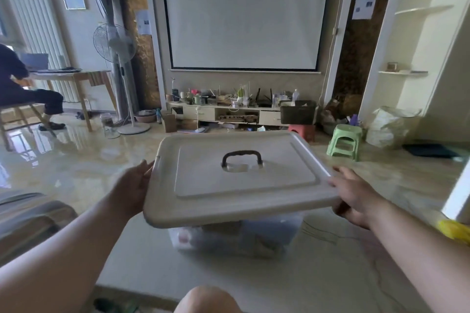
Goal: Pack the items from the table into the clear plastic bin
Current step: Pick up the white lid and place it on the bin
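Both hands, left (132, 187) and right (356, 198), grip the lid (241, 183), hiding the blurred bin (236, 239).

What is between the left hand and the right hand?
In the head view, the flat white plastic lid with a dark handle spans from left hand to right hand; each grips one edge.

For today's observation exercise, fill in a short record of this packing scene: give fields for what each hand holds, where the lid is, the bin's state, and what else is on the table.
left hand: left hand grips the lid's left edge
right hand: right hand grips the lid's right edge
lid: white lid with dark handle, held in the air above the bin, tilted, not seated
bin: clear plastic bin on the table, open, items inside, too blurred to name
other on table: yellow object at the right edge
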The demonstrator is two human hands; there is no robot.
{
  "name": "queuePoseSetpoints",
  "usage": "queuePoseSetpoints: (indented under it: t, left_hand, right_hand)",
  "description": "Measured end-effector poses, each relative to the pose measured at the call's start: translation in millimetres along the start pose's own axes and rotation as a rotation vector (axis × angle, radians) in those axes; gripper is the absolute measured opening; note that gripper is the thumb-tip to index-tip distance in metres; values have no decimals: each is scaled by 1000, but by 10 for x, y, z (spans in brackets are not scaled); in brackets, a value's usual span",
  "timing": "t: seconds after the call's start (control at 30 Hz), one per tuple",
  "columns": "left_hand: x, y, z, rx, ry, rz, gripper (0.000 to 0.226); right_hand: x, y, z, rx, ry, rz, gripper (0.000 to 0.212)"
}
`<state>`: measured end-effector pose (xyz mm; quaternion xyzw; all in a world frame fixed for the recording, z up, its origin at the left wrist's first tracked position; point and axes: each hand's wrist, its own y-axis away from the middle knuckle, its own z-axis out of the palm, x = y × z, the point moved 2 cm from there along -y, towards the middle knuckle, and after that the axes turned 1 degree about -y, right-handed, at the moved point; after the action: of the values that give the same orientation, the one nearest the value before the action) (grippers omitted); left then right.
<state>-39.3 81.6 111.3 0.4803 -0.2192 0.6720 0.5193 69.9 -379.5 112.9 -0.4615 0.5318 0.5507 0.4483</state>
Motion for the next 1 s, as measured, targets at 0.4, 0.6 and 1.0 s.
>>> queuePoseSetpoints:
  t: [0.4, 0.6, 1.0]
  left_hand:
    - [-107, -432, -34, 252, -598, 123, 15]
    - [-235, -793, -247, 158, -746, 106, 17]
    - [-132, -1232, 36, 130, -926, -11, 18]
  right_hand:
    - [299, -568, 590, 475, 369, -83, 29]
    - [555, -665, 524, 433, 639, -44, 30]
    - [619, -927, 551, 84, 516, 54, 36]
